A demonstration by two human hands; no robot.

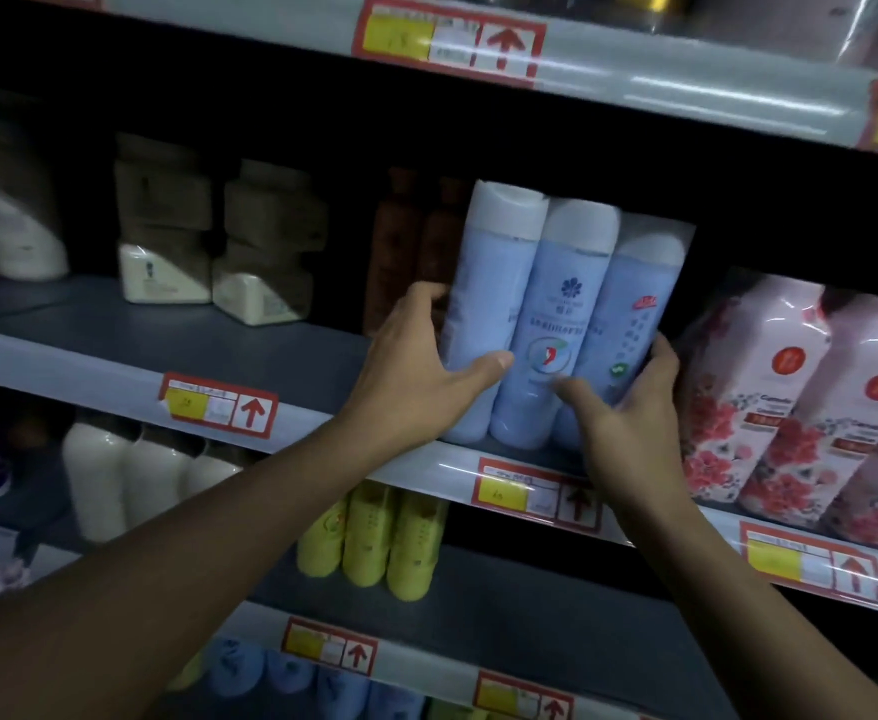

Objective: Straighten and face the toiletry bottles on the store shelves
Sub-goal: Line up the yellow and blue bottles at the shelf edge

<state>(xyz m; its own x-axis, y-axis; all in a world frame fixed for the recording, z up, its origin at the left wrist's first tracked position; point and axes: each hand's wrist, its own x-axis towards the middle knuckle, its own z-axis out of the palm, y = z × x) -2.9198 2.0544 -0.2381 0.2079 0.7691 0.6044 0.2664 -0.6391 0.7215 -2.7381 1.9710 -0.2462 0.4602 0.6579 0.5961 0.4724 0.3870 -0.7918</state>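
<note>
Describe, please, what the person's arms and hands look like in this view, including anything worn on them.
Both forearms are bare as far as the frame shows, with no sleeves in sight. The left hand and the right hand wear no gloves, and no rings, watch or bracelet can be seen. The image is dim and slightly blurred.

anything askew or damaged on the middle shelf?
The blue three-bottle pack leans left, tops tilted, while both hands, left hand and right hand, grip it. No spill or damage visible; the frame is dim and blurred.
</note>
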